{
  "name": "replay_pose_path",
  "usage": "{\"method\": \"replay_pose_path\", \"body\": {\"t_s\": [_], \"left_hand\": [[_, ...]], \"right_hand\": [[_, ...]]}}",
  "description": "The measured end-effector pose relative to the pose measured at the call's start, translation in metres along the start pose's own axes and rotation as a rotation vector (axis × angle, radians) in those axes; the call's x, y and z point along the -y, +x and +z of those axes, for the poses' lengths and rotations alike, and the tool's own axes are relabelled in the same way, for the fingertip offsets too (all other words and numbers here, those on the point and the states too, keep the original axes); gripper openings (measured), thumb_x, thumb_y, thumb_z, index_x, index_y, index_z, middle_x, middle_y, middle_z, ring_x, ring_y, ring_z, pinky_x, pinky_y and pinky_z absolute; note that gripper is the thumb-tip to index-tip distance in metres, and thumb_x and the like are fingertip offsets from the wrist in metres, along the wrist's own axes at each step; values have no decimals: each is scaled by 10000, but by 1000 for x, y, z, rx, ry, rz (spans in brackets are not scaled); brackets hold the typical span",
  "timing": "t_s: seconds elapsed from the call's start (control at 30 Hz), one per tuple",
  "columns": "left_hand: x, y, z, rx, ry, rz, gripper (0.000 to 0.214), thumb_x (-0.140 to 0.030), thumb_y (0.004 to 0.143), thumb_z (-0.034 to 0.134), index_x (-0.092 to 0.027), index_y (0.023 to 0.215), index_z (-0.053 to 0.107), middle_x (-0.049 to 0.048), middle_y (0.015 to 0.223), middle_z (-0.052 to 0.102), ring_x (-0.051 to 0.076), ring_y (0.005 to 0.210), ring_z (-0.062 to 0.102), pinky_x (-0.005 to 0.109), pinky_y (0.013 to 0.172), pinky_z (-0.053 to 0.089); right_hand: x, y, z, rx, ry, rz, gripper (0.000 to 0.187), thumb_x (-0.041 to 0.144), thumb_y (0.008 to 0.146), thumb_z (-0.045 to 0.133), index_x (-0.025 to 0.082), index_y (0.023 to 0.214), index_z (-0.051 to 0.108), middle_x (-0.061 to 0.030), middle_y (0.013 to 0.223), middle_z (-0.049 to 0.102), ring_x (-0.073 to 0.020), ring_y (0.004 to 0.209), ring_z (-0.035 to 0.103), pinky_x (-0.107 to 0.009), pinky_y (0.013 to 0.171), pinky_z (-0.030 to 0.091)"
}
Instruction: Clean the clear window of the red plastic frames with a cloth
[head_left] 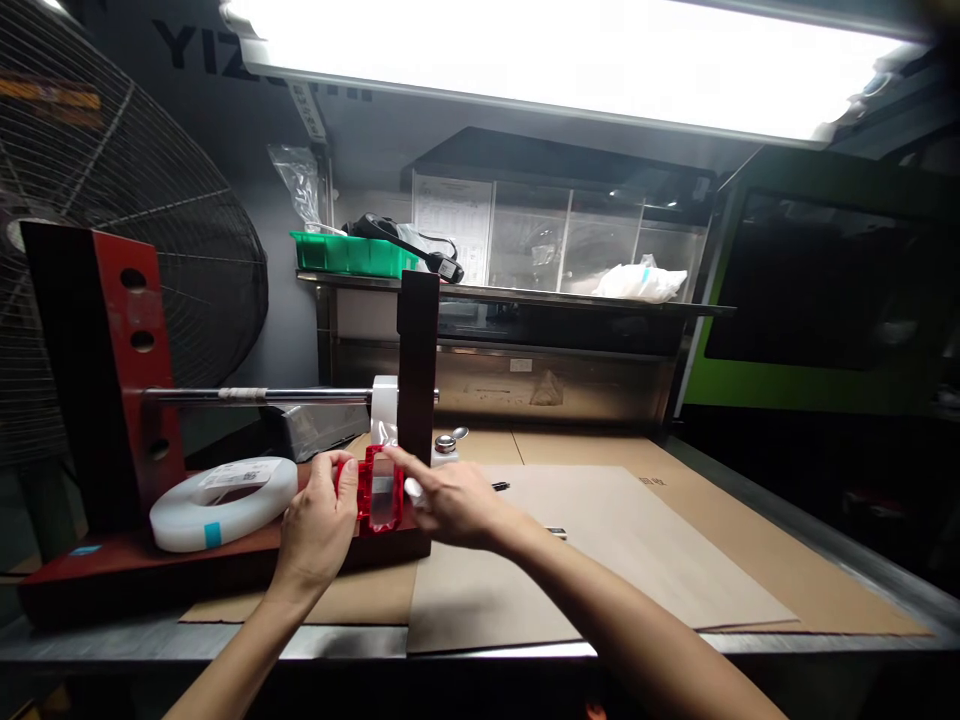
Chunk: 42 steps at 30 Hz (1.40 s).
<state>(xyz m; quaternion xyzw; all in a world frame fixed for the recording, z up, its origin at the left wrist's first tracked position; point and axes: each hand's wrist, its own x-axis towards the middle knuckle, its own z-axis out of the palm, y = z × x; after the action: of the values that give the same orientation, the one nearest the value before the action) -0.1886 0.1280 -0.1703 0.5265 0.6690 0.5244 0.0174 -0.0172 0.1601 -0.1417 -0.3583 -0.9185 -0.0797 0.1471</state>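
My left hand (321,510) grips a red translucent plastic frame (400,500) by its left side, thumb in front. My right hand (450,495) reaches its index finger to the frame's top edge, where a strip of clear film (385,434) meets it. The curled fingers of that hand hold a small white object (414,492), its kind unclear. The film hangs from a narrow white roll (385,392) on a metal rod (300,396). Left of my left hand, a large roll of clear film (225,510) lies on the red-and-black stand's base.
The stand's black upright (418,370) rises just behind my hands. A pump-top bottle (445,447) stands beside it. Cardboard (585,570) covers the bench, with a pen (500,486) on it. A shelf behind carries a green bin (352,255). A big fan (150,200) is at left.
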Motion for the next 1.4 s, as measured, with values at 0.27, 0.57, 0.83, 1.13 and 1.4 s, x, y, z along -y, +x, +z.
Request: {"method": "replay_pose_path", "body": {"t_s": [0.27, 0.57, 0.83, 1.13, 1.4], "left_hand": [[0, 6, -1, 40, 4, -49, 300, -553, 800, 371, -282, 811, 498, 35, 694, 652, 266, 649, 617, 337, 588, 426], [-4, 15, 8, 29, -48, -65, 412, -625, 605, 625, -254, 653, 452, -16, 557, 573, 199, 507, 543, 297, 488, 400], [-1, 17, 6, 49, -142, -70, 397, -567, 600, 658, -248, 601, 421, -54, 496, 503, 156, 462, 477, 273, 456, 374], [1, 17, 6, 77, -171, -98, 354, -471, 667, 678, -219, 631, 432, -77, 527, 471, 112, 475, 438, 262, 496, 356], [6, 18, 5, 99, -181, -110, 288, -390, 736, 674, -185, 665, 485, -76, 570, 463, 90, 483, 426, 247, 489, 362]], "right_hand": [[-95, -54, 34, 205, 5, 285, 122, 215, 734, 634, 140, 656, 691, -123, 731, 682, -232, 680, 622, -282, 582, 380], [-122, -74, 49, 164, 162, 362, 227, 198, 637, 723, 178, 861, 700, -70, 819, 688, -221, 770, 614, -268, 617, 415], [-89, -48, 3, -210, 330, 251, 170, 236, 830, 588, 168, 956, 681, -26, 864, 686, -141, 773, 611, -217, 671, 420], [-36, -1, -16, -322, -75, 118, 239, 261, 916, 456, 270, 1005, 678, -12, 955, 646, -128, 695, 581, -238, 543, 300], [-29, 2, -17, -271, -198, 67, 253, 267, 944, 412, 263, 1003, 658, -25, 954, 630, -135, 692, 589, -255, 496, 232]]}}
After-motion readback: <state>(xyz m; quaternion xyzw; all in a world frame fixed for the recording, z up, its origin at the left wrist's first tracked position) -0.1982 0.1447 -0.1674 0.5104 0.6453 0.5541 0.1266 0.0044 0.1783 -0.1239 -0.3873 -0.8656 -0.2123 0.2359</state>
